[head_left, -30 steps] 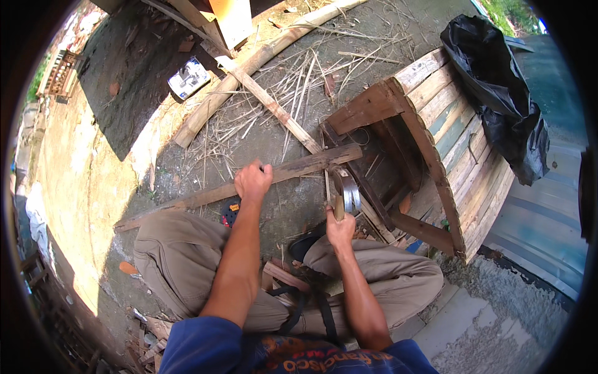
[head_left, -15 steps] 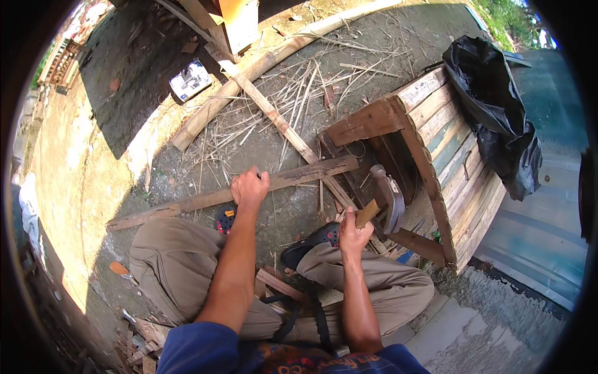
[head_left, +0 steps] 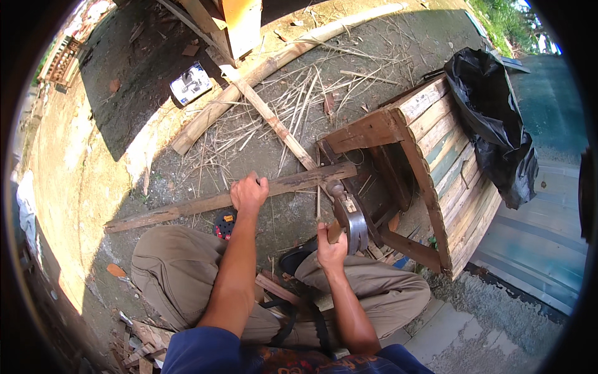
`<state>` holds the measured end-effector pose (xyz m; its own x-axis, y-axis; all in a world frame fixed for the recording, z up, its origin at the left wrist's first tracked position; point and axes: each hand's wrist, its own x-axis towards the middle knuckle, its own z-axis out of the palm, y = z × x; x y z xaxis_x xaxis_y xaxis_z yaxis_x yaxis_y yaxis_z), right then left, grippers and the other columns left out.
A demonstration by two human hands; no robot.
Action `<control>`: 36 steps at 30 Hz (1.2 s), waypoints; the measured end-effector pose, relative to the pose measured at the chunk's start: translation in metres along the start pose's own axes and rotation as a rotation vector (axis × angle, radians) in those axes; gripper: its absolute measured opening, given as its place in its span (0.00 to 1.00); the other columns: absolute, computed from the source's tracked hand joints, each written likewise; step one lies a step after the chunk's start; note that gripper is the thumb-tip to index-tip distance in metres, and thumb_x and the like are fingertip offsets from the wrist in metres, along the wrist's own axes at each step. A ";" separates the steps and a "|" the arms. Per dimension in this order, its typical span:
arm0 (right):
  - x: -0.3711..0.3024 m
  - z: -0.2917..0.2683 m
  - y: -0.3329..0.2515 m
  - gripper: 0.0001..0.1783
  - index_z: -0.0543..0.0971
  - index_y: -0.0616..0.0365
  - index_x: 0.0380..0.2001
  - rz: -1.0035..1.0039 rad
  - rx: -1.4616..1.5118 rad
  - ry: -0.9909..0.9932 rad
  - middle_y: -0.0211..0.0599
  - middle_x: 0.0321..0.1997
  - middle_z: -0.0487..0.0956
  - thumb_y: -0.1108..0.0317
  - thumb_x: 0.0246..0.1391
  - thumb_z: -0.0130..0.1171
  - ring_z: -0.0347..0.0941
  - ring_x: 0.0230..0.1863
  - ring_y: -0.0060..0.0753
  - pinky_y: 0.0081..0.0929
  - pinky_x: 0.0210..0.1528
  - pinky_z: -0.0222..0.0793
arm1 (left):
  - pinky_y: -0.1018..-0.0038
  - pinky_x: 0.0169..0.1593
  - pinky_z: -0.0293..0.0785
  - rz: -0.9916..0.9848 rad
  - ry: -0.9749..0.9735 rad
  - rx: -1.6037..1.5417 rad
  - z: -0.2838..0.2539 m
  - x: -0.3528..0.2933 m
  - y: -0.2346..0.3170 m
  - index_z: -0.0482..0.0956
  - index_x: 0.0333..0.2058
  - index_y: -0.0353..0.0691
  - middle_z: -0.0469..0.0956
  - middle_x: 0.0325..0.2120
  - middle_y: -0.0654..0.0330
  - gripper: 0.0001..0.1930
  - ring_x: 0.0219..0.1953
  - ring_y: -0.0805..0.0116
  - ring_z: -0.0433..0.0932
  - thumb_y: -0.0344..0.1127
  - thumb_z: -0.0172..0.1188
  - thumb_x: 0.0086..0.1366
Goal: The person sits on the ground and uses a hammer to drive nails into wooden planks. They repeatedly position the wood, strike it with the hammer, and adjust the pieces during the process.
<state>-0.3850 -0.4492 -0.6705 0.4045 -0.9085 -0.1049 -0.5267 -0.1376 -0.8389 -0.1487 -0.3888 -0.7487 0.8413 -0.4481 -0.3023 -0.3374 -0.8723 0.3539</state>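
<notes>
My left hand (head_left: 250,193) is closed on a long, weathered wooden strip (head_left: 205,206) that runs from the left toward the crate-like box. In my right hand (head_left: 332,250) is the wooden handle of a claw hammer (head_left: 355,221). Its metal head stands up near the strip's right end; I cannot tell whether they touch. Under that end, a paler wooden batten (head_left: 274,119) crosses at an angle. What my left fingers may pinch besides the strip is hidden.
To the right a slatted wooden box (head_left: 458,156) lies on its side, a black plastic bag (head_left: 483,87) draped over it. A bamboo pole (head_left: 274,62) and thin split sticks (head_left: 305,93) lie beyond my hands. A white-and-blue tin (head_left: 190,83) is at the upper left.
My right hand has moved left and a little nearer to me. The hammer head has swung left, from in front of the box opening toward the strip's right end. My left hand stays put.
</notes>
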 end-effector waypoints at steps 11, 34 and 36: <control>0.022 -0.014 0.004 0.17 0.76 0.63 0.21 0.196 -0.154 0.043 0.32 0.13 0.73 0.64 0.61 0.61 0.70 0.17 0.22 0.29 0.21 0.64 | 0.55 0.48 0.73 0.049 0.076 -0.032 0.008 0.004 -0.006 0.81 0.31 0.40 0.83 0.26 0.45 0.16 0.34 0.43 0.82 0.47 0.54 0.59; 0.032 -0.013 -0.005 0.16 0.75 0.63 0.21 -0.126 -0.084 0.087 0.45 0.17 0.72 0.66 0.62 0.57 0.72 0.21 0.49 0.40 0.26 0.66 | 0.54 0.48 0.72 0.047 0.027 -0.024 0.002 0.000 -0.001 0.81 0.32 0.40 0.83 0.27 0.44 0.15 0.35 0.44 0.81 0.47 0.54 0.59; 0.037 -0.033 -0.039 0.16 0.78 0.66 0.24 0.366 -0.271 -0.172 0.41 0.16 0.74 0.65 0.61 0.59 0.76 0.21 0.40 0.38 0.28 0.68 | 0.55 0.49 0.72 0.058 0.082 -0.007 0.012 -0.003 -0.010 0.81 0.32 0.40 0.83 0.27 0.44 0.15 0.35 0.45 0.82 0.47 0.54 0.59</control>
<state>-0.3744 -0.4906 -0.6237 0.2623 -0.8410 -0.4732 -0.8239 0.0601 -0.5635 -0.1528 -0.3810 -0.7622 0.8522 -0.4802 -0.2079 -0.3841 -0.8439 0.3747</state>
